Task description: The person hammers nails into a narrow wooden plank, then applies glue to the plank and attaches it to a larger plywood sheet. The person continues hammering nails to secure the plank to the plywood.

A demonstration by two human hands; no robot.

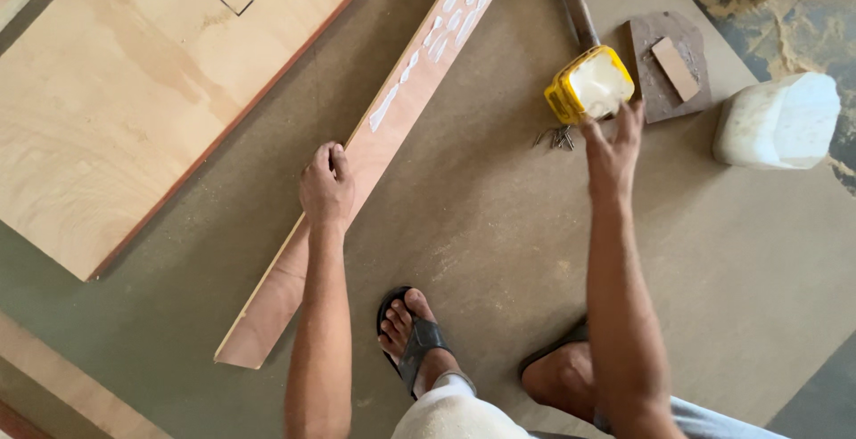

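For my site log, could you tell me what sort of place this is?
Probably a carpentry workshop floor: a plywood sheet, a wooden strip dabbed with white glue, and loose nails by a yellow tub.

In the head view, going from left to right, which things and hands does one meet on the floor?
Plywood sheet → left hand on the wooden strip → nails → yellow tub → right hand → white container.
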